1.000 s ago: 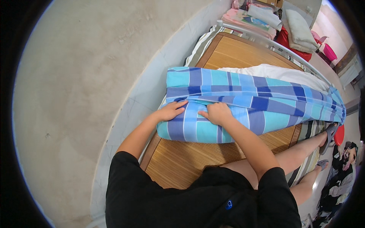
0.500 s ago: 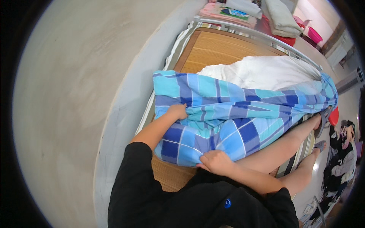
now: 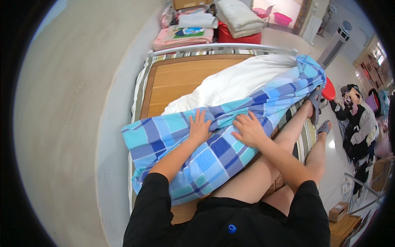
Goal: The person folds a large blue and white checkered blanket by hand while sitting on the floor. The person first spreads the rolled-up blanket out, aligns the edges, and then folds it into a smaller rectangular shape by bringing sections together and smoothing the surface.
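A blue and turquoise checked duvet cover (image 3: 220, 154) lies bunched across the bed in front of me. White quilt fabric (image 3: 230, 80) shows along its far side, and the cover's far right end is gathered near the bed's foot rail. My left hand (image 3: 200, 127) rests on the cover's middle with its fingers spread. Further right, my right hand (image 3: 249, 130) lies on the same cloth, its fingers apart and slightly bent. Neither hand grips the fabric.
Under the cloth is a brown bamboo mat (image 3: 185, 74) on a striped sheet. A white metal rail (image 3: 222, 46) closes the bed's far end, with folded bedding (image 3: 240, 18) beyond. The wall (image 3: 78, 103) runs along the left. Clothes (image 3: 362, 123) are heaped on the floor at right.
Both hands have let go of the cover's near part and moved forward onto its middle, fingers now spread. The cover lies at a new slant, and the view has turned toward the right.
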Demonstrator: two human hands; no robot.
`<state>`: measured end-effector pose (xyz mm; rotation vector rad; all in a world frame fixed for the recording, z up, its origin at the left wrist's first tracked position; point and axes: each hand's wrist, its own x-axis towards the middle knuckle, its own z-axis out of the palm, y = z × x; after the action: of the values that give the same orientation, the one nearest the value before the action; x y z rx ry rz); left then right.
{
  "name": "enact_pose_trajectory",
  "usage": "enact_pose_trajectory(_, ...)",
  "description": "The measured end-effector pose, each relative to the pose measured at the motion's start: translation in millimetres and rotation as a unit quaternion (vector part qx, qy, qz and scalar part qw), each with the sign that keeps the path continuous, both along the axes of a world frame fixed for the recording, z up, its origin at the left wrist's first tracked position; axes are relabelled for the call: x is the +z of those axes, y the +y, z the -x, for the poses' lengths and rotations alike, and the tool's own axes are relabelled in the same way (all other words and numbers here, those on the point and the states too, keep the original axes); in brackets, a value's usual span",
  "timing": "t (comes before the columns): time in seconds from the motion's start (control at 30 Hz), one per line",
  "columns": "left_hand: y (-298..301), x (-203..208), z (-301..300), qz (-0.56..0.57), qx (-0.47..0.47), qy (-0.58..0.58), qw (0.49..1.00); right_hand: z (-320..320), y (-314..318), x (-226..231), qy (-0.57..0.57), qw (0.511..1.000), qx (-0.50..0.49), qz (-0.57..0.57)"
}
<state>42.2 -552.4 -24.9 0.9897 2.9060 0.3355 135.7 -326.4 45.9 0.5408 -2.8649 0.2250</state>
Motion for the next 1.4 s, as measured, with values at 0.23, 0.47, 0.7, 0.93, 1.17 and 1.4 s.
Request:
enact_pose_trajectory(0.23,4,-26,34,0.019,0.119,-0.020,0.993,-16,-18,-5,0.039,0.986,0.114,0.114)
enact_pose_trajectory(0.47,14,1,50,0.051,0.185,-0.085,0.978,5,-39,-24,0.030,0.992,0.014,0.119)
enact_pose_trajectory(0.7,22,27,54,0.125,0.281,-0.129,0.943,-38,-110,-16,0.042,0.980,-0.003,0.194)
enact_pose_trajectory(0.93,121,33,-16,-0.054,0.060,0.008,0.997,-55,-124,-35,-0.057,0.958,0.009,0.280)
enact_pose_trajectory(1.17,146,33,-32,-0.046,0.112,-0.146,0.982,-72,-81,-52,-0.045,0.975,0.098,0.193)
enact_pose_trajectory(1.4,129,23,-44,0.033,0.200,-0.120,0.972,-95,45,80,-0.242,0.963,-0.118,-0.024)
